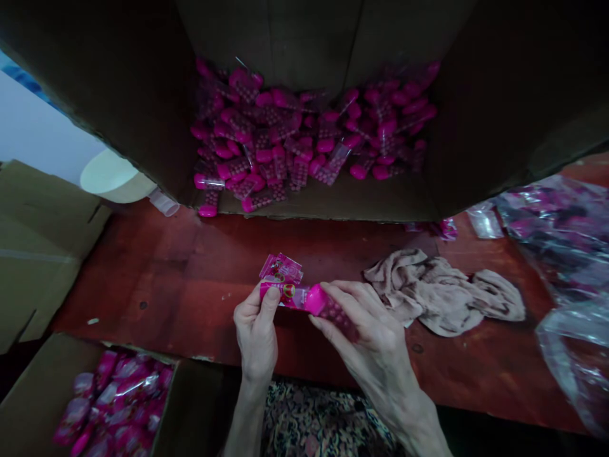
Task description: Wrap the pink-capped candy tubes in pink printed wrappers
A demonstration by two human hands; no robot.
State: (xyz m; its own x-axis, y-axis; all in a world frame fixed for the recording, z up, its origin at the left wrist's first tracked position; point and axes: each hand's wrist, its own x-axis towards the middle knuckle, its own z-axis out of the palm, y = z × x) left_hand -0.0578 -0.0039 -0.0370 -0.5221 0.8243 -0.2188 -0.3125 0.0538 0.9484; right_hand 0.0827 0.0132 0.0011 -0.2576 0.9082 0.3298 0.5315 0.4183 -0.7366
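Observation:
My left hand (257,336) pinches a pink printed sleeve (290,294), its thumb lying on the near left end. In my right hand (373,327) is a small clear bottle (339,316) with a bright pink cap and round beads or candies inside. The cap points left and meets the right end of the sleeve; whether it has entered the sleeve I cannot tell. More pink printed sleeves (288,268) lie on the red table (181,279) just beyond my left hand.
A large cardboard box (380,206) full of pink-capped bottles lies open ahead. A smaller carton (28,381) at lower left holds pink-wrapped bottles. A crumpled cloth (442,295) is at right, beside a clear plastic bag (561,235). A pale round container (111,178) stands left.

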